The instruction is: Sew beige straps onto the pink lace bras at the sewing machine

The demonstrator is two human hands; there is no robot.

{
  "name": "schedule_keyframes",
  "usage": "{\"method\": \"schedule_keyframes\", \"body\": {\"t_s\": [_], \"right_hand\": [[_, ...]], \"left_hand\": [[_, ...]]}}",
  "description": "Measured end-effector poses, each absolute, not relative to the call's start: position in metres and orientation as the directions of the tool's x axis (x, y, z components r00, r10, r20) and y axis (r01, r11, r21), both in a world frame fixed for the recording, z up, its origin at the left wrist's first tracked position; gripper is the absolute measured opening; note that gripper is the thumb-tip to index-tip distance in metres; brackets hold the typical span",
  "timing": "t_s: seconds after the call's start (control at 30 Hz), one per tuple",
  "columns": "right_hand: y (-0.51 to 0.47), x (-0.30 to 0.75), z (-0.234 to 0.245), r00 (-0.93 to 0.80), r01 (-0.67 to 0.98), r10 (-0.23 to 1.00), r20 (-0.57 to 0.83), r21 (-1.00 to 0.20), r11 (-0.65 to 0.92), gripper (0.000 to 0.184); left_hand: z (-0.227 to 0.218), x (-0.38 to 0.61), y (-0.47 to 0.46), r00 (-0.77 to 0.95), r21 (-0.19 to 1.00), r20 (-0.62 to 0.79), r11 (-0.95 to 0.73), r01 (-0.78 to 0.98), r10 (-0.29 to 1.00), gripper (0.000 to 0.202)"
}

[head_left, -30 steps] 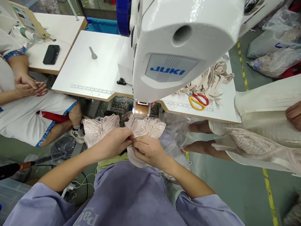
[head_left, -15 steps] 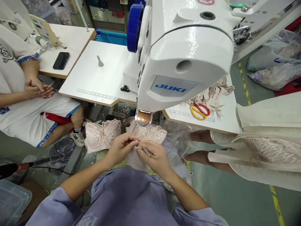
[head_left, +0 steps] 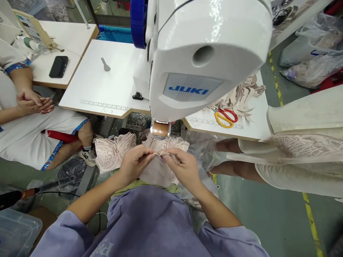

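Note:
My left hand [head_left: 136,163] pinches the top edge of a pale pink lace bra [head_left: 153,172] between thumb and fingertips. Close beside it, my right hand [head_left: 185,167] pinches the same edge, so both sets of fingertips nearly meet. A plain, thin panel of the bra hangs below my fingers, and lace shows behind them. Just beyond my hands is the lower end of the white JUKI sewing machine [head_left: 191,87], with a brown-and-metal piece [head_left: 160,129] at its tip. A stack of similar lace bras [head_left: 108,153] lies to the left of my left hand.
Red and yellow-handled scissors [head_left: 226,117] lie by beige fabric strips [head_left: 242,98] on the right tabletop. A grey flat tool [head_left: 105,65] rests on the left tabletop [head_left: 80,82]. One person sits at left with clasped hands [head_left: 34,102]; another stands at right.
My fingertips have come up along the bra's edge, and more of the plain panel now hangs open beneath them. The view has tipped closer to the machine head.

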State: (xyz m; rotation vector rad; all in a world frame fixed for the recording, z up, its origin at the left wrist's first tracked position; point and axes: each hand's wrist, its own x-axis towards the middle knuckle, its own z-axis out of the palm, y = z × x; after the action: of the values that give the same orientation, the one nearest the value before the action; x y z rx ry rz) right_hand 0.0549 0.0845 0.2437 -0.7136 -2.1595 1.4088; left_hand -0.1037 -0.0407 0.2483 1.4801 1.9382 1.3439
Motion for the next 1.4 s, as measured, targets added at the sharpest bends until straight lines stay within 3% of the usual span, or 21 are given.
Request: {"method": "schedule_keyframes", "body": {"t_s": [0.07, 0.17, 0.27, 0.43, 0.7, 1.0, 1.17, 1.27, 1.4], "right_hand": [[0.094, 0.055, 0.249, -0.759, 0.230, 0.644, 0.101, -0.882, 0.411, 0.013], [0.102, 0.052, 0.258, -0.843, 0.242, 0.534, 0.067, -0.839, 0.487, 0.016], [0.105, 0.050, 0.265, -0.893, 0.207, 0.451, 0.005, -0.884, 0.420, 0.018], [0.109, 0.051, 0.276, -0.925, 0.222, 0.360, -0.121, -0.941, 0.256, 0.017], [0.117, 0.052, 0.279, -0.958, 0.196, 0.260, -0.119, -0.935, 0.294, 0.014], [0.114, 0.052, 0.272, -0.950, 0.238, 0.267, -0.163, -0.930, 0.278, 0.011], [0.104, 0.057, 0.271, -0.910, 0.195, 0.414, 0.005, -0.877, 0.440, 0.010], [0.107, 0.053, 0.280, -0.899, 0.132, 0.416, 0.140, -0.818, 0.560, 0.011], [0.132, 0.028, 0.295, -0.917, 0.163, 0.387, 0.096, -0.796, 0.583, 0.009]], "left_hand": [[0.253, -0.104, -0.040, -0.336, 0.781, 0.308, -0.035, 0.624, 0.890, 0.008], [0.260, -0.104, -0.039, -0.214, 0.706, 0.379, -0.131, 0.696, 0.900, 0.009], [0.264, -0.105, -0.037, -0.174, 0.678, 0.394, -0.158, 0.718, 0.902, 0.010], [0.266, -0.107, -0.037, -0.192, 0.697, 0.330, -0.101, 0.710, 0.924, 0.010], [0.269, -0.107, -0.037, -0.197, 0.738, 0.271, -0.072, 0.671, 0.942, 0.011], [0.265, -0.114, -0.031, -0.090, 0.685, 0.024, 0.049, 0.727, 0.996, 0.021], [0.261, -0.106, -0.032, -0.143, 0.648, 0.114, 0.035, 0.760, 0.983, 0.026], [0.263, -0.104, -0.028, -0.167, 0.663, 0.137, 0.035, 0.748, 0.976, 0.028], [0.266, -0.112, -0.017, -0.331, 0.652, 0.119, 0.178, 0.737, 0.936, 0.027]]}}
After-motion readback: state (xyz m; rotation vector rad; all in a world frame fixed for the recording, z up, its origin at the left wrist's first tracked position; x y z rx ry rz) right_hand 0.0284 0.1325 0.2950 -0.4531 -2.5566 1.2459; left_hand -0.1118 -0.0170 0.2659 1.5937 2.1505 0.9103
